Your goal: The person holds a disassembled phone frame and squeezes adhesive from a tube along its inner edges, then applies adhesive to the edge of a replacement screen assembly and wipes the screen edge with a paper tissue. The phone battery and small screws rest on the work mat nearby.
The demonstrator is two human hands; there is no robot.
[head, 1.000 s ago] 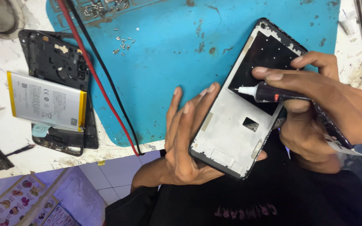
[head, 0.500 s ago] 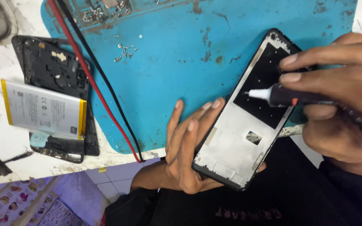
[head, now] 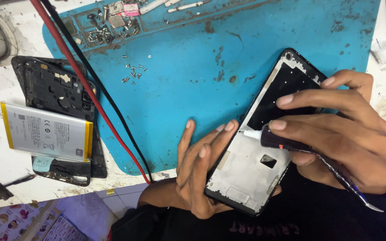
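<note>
head view: phone frame [head: 255, 151], long axis running lower-left to upper-right over the blue mat [head: 193, 80], cradled by left hand [head: 199, 174]; right hand [head: 340, 129] pinching glue tube [head: 291, 143], nozzle pointing left, tail partly hidden.

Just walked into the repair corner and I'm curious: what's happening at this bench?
A person's left hand props up an opened phone frame at the edge of a blue mat. The right hand holds a small glue tube, its white tip on the frame. Another opened phone with a battery lies to the left.
</note>
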